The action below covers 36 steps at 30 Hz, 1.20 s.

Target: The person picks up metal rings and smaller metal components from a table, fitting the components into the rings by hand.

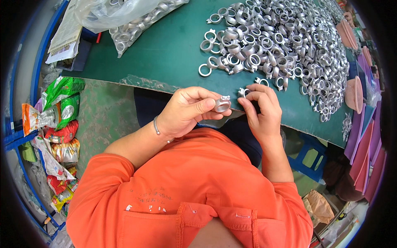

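- L hand [187, 108]: thumb + curled fingers pinching one silver lugged ring [223, 103], lug up, bore showing, right at the near table edge.
- Grip looks abt right: thumb on the plain band, lug left free. Best kept so, w/ fingertips off the lug so it can be seen.
- R hand [264, 109]: fingers bent, thumb opposite, tips at a 2nd ring [243, 91] by the edge. Can't tell if it's a firm pinch or a light touch, nor if that ring is off the tabletop.
- For R, I'd take the band too, lug clear; same way round as the L one prob. saves a turn.
- Hands nr each other, the two rings apart. Imo both belong further over the green table [153, 58], b/c a slip at the edge could lose a ring.
- Just past R fingertips: a loose ring [258, 79], a couple more nr it. One at a time, so none get knocked.
- Beyond, ctr to right: big pile of silver rings [281, 45], tumbled every which way. Picking from the near fringe seems easier than digging in.
- Far left: clear plastic bag [142, 25] w/ more rings, well apart from both hands.
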Motion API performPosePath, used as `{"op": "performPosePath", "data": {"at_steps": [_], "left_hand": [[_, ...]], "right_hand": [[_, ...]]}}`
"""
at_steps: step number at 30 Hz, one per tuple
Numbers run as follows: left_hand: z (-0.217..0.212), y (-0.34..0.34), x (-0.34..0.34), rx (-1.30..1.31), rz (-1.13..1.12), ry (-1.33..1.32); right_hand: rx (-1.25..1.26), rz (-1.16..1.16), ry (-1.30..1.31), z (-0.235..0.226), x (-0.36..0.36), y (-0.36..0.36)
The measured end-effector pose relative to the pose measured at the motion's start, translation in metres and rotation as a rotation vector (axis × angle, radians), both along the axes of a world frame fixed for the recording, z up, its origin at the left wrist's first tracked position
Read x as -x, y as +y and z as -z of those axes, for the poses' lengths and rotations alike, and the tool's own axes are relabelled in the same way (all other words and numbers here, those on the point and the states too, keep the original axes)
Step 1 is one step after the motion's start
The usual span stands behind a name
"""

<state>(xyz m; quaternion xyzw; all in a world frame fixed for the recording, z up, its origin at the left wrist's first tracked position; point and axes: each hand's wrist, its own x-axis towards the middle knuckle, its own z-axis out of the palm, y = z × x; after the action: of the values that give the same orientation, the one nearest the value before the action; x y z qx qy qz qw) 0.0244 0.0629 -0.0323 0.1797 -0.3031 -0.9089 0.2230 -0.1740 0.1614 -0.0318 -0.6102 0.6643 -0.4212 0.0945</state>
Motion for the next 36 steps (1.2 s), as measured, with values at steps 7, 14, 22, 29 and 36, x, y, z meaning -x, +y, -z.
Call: {"op": "performPosePath", "data": {"at_steps": [7,14,22,29,36], "left_hand": [[-0.011,-0.009,-0.005,1.162,0.020,-0.230],[-0.005,0.007,0.002,1.516,-0.141,-0.329],[-0.019,0.004,0.010,1.468,-0.245,-0.229],[-0.022,0.015,0.019,1.335,-0.172,-0.148],[-0.014,0.013,0.013,0.849,-0.001,-0.101]], "right_hand": [[0.085,-0.211,-0.910,0.010,-0.002,0.017],[0.113,-0.347,-1.172,0.009,-0.006,0.019],[-0.024,-0.385,-1.717,0.001,-0.010,0.025],[-0.299,-0.219,-1.704,-0.002,-0.023,0.030],[-0.356,-0.123,-0.862,-0.021,-0.026,0.032]]}}
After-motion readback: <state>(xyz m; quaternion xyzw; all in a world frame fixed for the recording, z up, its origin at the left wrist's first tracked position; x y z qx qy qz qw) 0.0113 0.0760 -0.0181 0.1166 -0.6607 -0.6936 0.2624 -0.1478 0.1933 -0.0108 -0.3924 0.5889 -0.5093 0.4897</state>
